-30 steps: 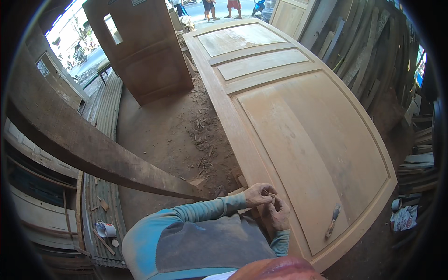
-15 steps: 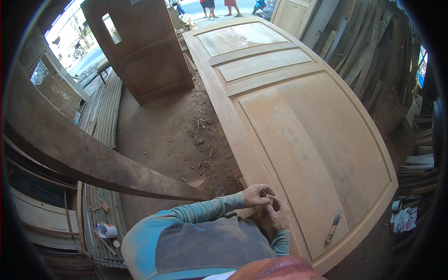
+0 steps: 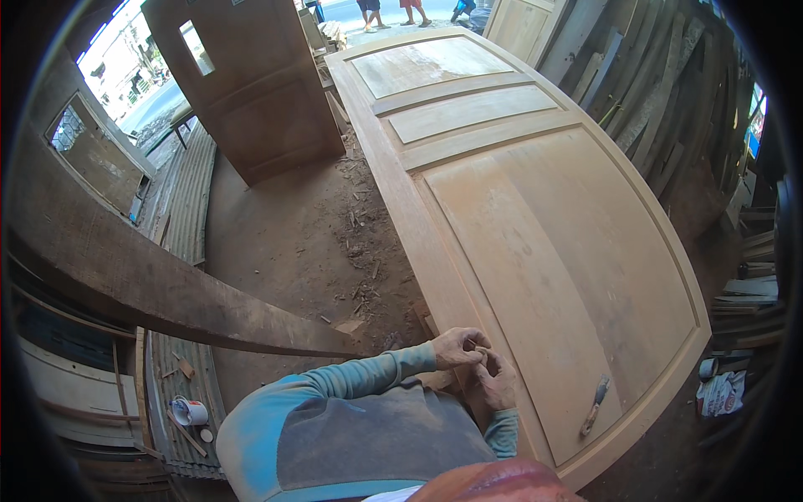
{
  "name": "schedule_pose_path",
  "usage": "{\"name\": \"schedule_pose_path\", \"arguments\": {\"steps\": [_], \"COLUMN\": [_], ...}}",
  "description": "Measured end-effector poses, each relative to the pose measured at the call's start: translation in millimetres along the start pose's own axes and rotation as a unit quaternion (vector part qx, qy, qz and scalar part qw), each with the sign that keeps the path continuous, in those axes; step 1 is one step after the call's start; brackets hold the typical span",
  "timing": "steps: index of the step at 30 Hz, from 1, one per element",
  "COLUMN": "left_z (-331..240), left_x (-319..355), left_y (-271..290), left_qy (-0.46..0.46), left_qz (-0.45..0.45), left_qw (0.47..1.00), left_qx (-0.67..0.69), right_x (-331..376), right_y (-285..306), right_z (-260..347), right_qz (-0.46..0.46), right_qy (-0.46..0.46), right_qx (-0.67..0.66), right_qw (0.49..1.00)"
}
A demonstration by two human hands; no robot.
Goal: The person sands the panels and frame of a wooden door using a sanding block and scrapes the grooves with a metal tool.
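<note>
My left hand (image 3: 456, 348) and my right hand (image 3: 498, 385) meet over the near left edge of a pale wooden panel door (image 3: 464, 276). The fingers of both are closed together around something small and brownish, too small to name. On the door's large lower panel, to the right of my hands, lies a putty knife or similar flat-bladed tool (image 3: 595, 406) with a worn handle. The door lies flat, with raised panels framed by grooves.
A dark brown door (image 3: 251, 100) stands upright at the back left. A thick wooden beam (image 3: 184, 284) crosses the left side. Wood scraps litter the floor beside the door. Planks (image 3: 669, 92) lean at the right; a white bucket (image 3: 191, 411) rests on corrugated sheet at lower left.
The view has shifted very slightly. Both hands stay together at the door's edge, with only small finger movement. The putty knife has not moved.
</note>
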State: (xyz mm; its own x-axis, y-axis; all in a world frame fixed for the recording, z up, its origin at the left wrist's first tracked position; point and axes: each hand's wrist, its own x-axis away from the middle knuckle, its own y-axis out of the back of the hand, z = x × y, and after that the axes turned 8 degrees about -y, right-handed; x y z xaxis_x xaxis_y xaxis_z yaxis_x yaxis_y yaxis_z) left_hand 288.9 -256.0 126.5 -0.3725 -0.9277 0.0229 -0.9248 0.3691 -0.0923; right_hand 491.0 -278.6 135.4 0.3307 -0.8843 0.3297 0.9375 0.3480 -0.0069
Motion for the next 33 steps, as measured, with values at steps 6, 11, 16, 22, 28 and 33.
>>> {"name": "schedule_pose_path", "arguments": {"steps": [6, 11, 16, 22, 28, 33], "left_z": [5, -20, -12, 31, 113, 66], "left_x": [4, 4, -25, -68, -94, -83], "left_y": [-7, -9, 46, 173, 171, 175], "left_qy": [-0.009, 0.027, -0.037, -0.092, -0.017, -0.018], "left_qz": [0.002, 0.029, -0.184, -0.440, -0.459, -0.534], "left_qw": [1.000, 0.999, 0.974, 0.785, 0.725, 0.771], "left_qx": [-0.011, 0.006, -0.129, -0.426, -0.513, -0.346], "right_x": [7, 17, 35, 63, 66, 68], "right_y": [3, 11, 41, 67, 73, 83], "right_z": [-6, 16, 1, 29, 6, -13], "right_qz": [-0.001, -0.033, -0.178, -0.246, -0.223, -0.209], "right_qy": [-0.005, 0.005, 0.000, 0.050, 0.061, 0.090], "right_qx": [-0.024, 0.077, 0.109, 0.353, 0.408, 0.456], "right_qw": [1.000, 0.997, 0.978, 0.901, 0.883, 0.860]}}
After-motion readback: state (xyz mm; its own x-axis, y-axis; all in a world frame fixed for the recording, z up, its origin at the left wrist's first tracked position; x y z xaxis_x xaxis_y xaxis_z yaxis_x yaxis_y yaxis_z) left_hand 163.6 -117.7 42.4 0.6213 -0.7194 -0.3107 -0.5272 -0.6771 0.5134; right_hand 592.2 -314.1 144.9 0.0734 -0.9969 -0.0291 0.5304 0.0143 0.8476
